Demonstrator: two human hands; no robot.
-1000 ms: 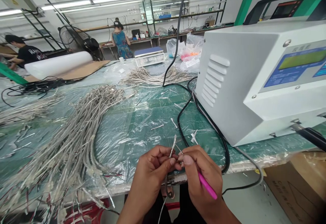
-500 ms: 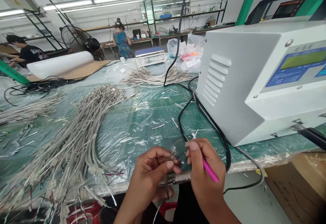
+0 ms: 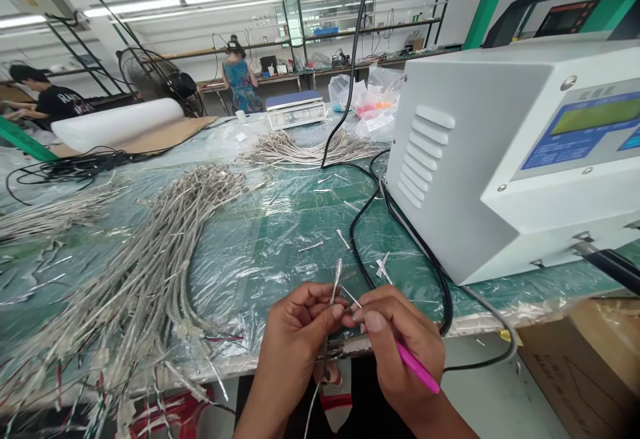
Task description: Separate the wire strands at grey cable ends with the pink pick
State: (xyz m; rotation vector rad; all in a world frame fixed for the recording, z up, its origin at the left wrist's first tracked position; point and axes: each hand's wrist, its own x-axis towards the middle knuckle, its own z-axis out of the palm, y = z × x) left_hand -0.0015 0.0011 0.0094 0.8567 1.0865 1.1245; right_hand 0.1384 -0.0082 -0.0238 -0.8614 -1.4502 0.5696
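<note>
My left hand pinches a thin grey cable between thumb and fingers. Its silvery braided end stands up above the fingertips, and a pale length hangs down below the table edge. Close beside it, my right hand is closed around a pink-handled tool held like a pen. A thin metal tip points from the right fingers toward the cable's end; whether it touches the cable I cannot tell. Just beyond the right hand lie small white scraps on the plastic-covered table.
A big bundle of grey cables lies to the left, more cables behind. A white machine with a display stands right, black cords beside it. A cardboard box is below right. Two people work farther back.
The cable's braided end now rises upright above my left fingers. My right hand has shifted slightly left and down, bringing the pink tool's metal tip close to the cable.
</note>
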